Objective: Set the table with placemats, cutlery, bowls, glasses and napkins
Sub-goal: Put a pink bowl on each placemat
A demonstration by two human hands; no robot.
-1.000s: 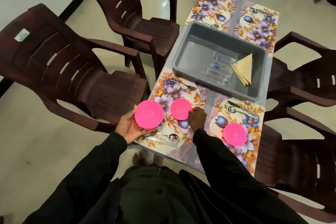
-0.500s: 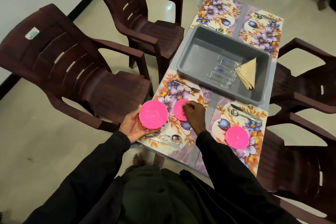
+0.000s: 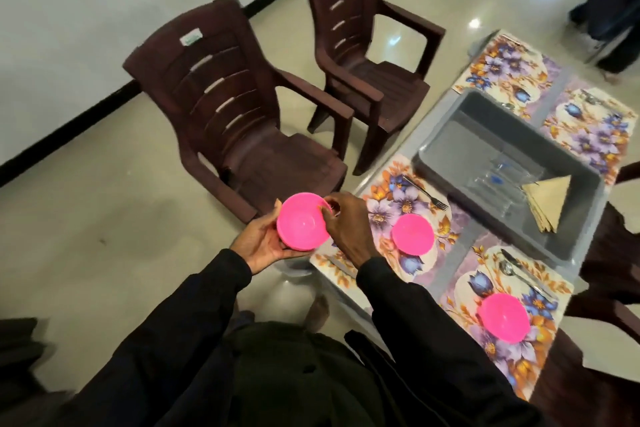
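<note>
My left hand (image 3: pixel 261 243) cups a pink bowl (image 3: pixel 302 221) from below, off the table's near-left corner. My right hand (image 3: pixel 346 222) pinches that bowl's right rim. A second pink bowl (image 3: pixel 412 234) stands on the near-left floral placemat (image 3: pixel 388 211), beside a fork (image 3: pixel 424 192). A third pink bowl (image 3: pixel 505 317) sits on the near-right placemat (image 3: pixel 485 284), with a spoon (image 3: pixel 512 270) and a knife next to it. Two more placemats (image 3: pixel 502 66) lie at the far end of the table.
A grey tub (image 3: pixel 446 135) in the table's middle holds clear glasses (image 3: pixel 498 180) and folded tan napkins (image 3: pixel 549 196). Two brown plastic chairs (image 3: pixel 235 121) stand on the left, more chair arms on the right. A person stands at the far right.
My right hand left the bowl on the near-left placemat and came over to the rim of the bowl held in my left hand. My head turned left, so the table shifted right.
</note>
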